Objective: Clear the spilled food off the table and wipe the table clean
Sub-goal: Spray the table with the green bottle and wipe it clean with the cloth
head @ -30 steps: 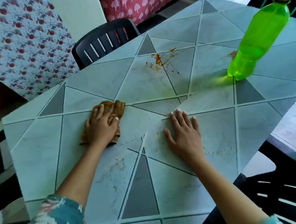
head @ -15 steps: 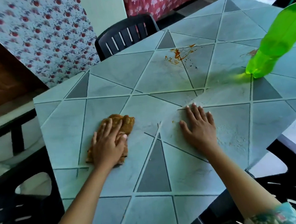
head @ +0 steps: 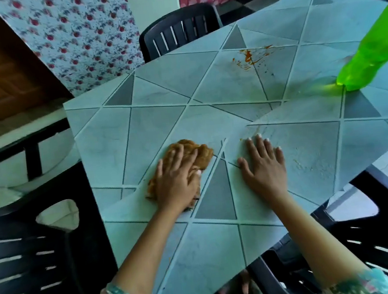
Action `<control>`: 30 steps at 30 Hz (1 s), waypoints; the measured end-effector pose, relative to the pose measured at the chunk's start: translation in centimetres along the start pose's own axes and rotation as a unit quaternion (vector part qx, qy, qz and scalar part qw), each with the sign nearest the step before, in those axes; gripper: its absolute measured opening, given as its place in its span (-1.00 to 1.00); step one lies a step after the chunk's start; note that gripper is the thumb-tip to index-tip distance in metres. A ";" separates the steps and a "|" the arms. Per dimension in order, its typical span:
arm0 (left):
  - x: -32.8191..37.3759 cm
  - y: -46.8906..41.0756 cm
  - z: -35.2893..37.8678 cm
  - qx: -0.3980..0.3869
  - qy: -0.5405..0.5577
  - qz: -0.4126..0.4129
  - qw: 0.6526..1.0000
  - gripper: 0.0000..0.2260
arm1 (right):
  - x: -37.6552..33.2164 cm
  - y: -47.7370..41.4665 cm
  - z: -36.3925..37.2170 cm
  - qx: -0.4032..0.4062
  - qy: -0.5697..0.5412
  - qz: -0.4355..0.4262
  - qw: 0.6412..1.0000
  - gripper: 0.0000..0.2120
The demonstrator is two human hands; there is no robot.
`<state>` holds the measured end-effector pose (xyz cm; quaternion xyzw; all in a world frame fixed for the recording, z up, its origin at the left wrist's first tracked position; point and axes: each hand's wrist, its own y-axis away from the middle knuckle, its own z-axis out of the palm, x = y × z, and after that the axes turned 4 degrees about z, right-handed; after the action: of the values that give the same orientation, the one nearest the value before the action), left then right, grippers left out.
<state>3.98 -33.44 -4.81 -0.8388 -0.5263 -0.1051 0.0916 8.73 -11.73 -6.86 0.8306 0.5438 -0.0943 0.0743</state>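
Left grip (head: 177, 179): fingers spread flat, pressed on a bunched brown cloth (head: 198, 152) at the near middle of the desk (head: 161, 116). Right grip (head: 265, 170): palm down, fingers spread, nothing held, just beside the cloth. Pale crumbs (head: 300, 162) noted right of it, near the desk edge. Orange spill (head: 248, 58) lies unwiped at the far side. Green bottle (head: 374, 53) stands right of the spill.

Risks judged:
- spill smeared wider if the cloth is dragged flat
- crumbs swept over the edge onto a chair (head: 378, 247)
- bottle toppled by a long reach
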 end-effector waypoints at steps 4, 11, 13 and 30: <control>-7.2 -1.0 -2.7 0.023 -0.014 -0.187 0.982 -0.50 | -0.1 0.1 0.0 -0.002 0.003 0.001 1.000 -0.32; 0.5 -2.4 -0.2 0.019 -0.010 -0.133 0.991 -0.52 | -0.2 0.3 -0.4 -0.007 -0.009 -0.005 1.000 -0.31; 1.9 1.2 0.1 0.009 -0.006 -0.098 0.995 -0.52 | -0.1 0.3 -0.4 -0.010 -0.004 -0.011 1.000 -0.32; -2.5 4.3 -1.2 0.056 0.017 -0.132 0.990 -0.47 | -0.9 2.7 0.0 -0.006 0.005 -0.062 0.998 -0.28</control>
<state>6.65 -37.79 -4.50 -0.7537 -0.6356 -0.1007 0.1332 10.85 -13.59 -6.64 0.7954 0.5950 -0.0910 0.0708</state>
